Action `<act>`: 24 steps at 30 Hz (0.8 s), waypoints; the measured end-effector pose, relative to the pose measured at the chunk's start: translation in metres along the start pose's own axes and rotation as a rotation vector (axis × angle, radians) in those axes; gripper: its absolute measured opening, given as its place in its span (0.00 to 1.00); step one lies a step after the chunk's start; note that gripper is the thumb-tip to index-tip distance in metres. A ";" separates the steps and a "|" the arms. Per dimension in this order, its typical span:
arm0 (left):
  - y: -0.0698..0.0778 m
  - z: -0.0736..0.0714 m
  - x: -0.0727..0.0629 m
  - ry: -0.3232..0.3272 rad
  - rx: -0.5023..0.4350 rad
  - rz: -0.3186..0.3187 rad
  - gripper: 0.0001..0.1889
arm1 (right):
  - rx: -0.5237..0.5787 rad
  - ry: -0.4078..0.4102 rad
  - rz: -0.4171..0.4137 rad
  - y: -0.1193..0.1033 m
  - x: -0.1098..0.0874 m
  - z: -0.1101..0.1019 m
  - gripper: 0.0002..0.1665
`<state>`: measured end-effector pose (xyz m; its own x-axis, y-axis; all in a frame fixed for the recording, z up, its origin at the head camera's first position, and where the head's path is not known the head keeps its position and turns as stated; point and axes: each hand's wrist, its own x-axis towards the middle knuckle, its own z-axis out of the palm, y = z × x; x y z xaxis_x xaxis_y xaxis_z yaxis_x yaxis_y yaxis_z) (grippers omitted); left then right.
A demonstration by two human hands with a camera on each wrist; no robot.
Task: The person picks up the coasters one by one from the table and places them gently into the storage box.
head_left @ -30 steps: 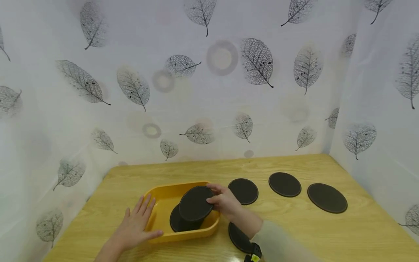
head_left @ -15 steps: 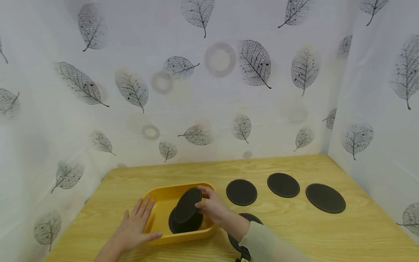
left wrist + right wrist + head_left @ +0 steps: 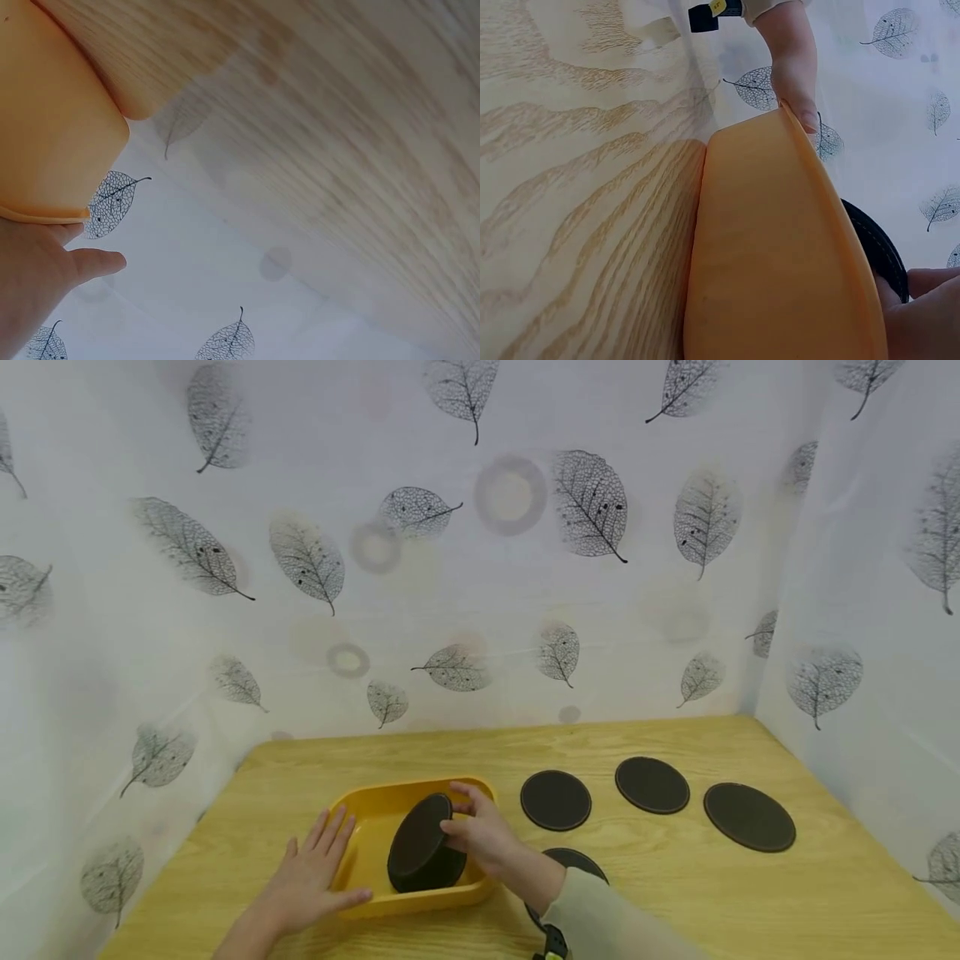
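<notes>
A yellow tray stands on the wooden table, left of the middle in the head view. My right hand reaches over its right side and pinches a round black coaster at the edge, tilted up inside the tray. Stitching shows along the coaster's rim in the right wrist view. Under it, a dark coaster surface shows on the tray's floor, mostly covered. My left hand rests on the tray's left end with fingers straight and spread, thumb along the front rim.
Three black round coasters lie flat on the table right of the tray. Another coaster is partly hidden under my right forearm. A leaf-print sheet hangs behind the table and along its sides.
My right hand has moved left and slightly down with its coaster. The coaster has turned steeper and now covers most of the one beneath. My left hand stays in place.
</notes>
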<state>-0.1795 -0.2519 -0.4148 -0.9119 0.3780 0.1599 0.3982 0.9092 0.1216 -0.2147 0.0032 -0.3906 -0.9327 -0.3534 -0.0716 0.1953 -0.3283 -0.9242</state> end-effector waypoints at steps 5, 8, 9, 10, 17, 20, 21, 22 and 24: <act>0.002 -0.001 0.000 0.012 0.015 0.017 0.49 | -0.017 0.004 0.007 0.001 0.001 0.002 0.34; 0.001 -0.001 -0.001 0.029 0.016 0.022 0.49 | -0.031 -0.001 0.005 0.001 0.001 0.003 0.33; 0.000 0.000 -0.001 0.032 0.018 0.023 0.49 | -0.037 -0.002 -0.001 0.001 0.001 0.003 0.34; 0.000 0.001 -0.001 0.033 0.016 0.024 0.49 | -0.049 -0.003 -0.012 0.001 0.001 0.003 0.34; 0.002 -0.001 0.001 -0.020 -0.007 -0.004 0.49 | -0.191 -0.026 -0.095 -0.008 -0.001 -0.011 0.32; 0.000 -0.001 0.001 -0.017 0.003 -0.007 0.49 | -0.255 -0.032 -0.096 -0.015 -0.005 -0.021 0.30; -0.001 0.000 0.001 -0.018 0.002 -0.008 0.49 | -0.287 -0.036 -0.094 -0.017 -0.007 -0.025 0.30; -0.001 0.000 0.002 -0.020 0.004 -0.009 0.49 | -0.325 -0.037 -0.095 -0.019 -0.010 -0.030 0.29; -0.001 0.000 0.002 -0.022 -0.002 -0.009 0.49 | -0.408 -0.044 -0.099 -0.023 -0.015 -0.039 0.28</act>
<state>-0.1816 -0.2526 -0.4145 -0.9172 0.3738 0.1377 0.3905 0.9121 0.1252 -0.2172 0.0503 -0.3829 -0.9256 -0.3771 0.0333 -0.0392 0.0080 -0.9992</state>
